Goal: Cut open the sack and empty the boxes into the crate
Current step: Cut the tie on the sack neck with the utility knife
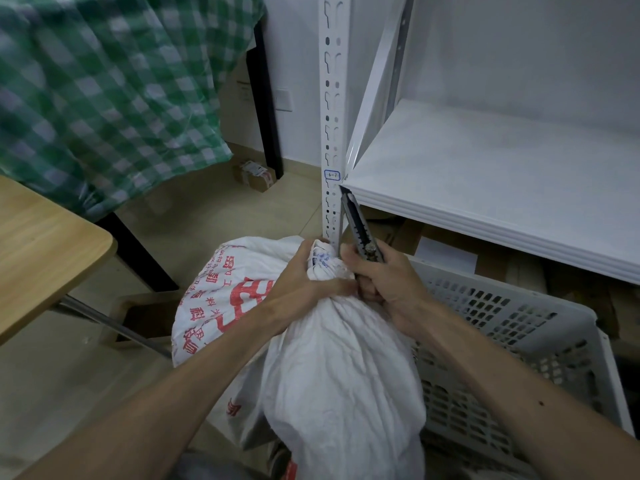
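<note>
L hand (298, 271) grips sack (332, 358) neck; R hand (384, 282) holds knife (358, 226).

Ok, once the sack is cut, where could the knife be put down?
The white shelf right of the slotted post is bare and nearest the right hand holding the knife. The wooden tabletop on the left is also bare. It is crowded below the shelf: the crate and cardboard sit there, and the sack fills the middle.
</note>
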A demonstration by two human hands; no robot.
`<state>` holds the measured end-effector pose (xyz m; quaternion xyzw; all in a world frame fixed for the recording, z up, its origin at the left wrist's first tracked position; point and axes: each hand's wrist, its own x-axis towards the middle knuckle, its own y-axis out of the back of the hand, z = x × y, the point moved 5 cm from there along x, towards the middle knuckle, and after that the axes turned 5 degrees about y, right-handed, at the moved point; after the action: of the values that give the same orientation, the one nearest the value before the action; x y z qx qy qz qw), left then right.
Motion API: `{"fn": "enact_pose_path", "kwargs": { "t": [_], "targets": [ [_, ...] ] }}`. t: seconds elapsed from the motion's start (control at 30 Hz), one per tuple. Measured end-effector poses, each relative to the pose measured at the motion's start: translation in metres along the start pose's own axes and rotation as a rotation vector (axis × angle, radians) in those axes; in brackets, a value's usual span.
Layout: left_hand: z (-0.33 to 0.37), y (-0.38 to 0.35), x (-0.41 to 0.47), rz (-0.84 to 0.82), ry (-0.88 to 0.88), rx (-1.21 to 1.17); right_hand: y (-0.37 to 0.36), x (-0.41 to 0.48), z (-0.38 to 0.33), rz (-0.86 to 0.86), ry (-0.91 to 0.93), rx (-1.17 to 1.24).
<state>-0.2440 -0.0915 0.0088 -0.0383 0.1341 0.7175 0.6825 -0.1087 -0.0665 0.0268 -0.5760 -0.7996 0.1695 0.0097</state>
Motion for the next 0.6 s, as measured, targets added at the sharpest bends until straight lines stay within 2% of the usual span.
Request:
{"fn": "enact_pose_path", "kwargs": {
  "t": [0.1,0.3,0.4,0.6],
  "targets": [
    [0.001,0.004,0.001,0.054,0.010,0.083,0.013,0.003,-0.006,-0.015,-0.054,-0.028],
    [0.006,0.008,0.004,0.076,0.023,0.104,0.028,-0.011,-0.016,-0.085,0.055,-0.327],
    [0.004,0.007,0.005,0.076,0.048,0.114,0.031,-0.016,-0.014,-0.056,0.092,-0.429],
    [-0.007,0.008,0.004,0.102,0.136,0.256,0.049,-0.018,-0.014,0.031,0.129,-0.469]
  ]
}}
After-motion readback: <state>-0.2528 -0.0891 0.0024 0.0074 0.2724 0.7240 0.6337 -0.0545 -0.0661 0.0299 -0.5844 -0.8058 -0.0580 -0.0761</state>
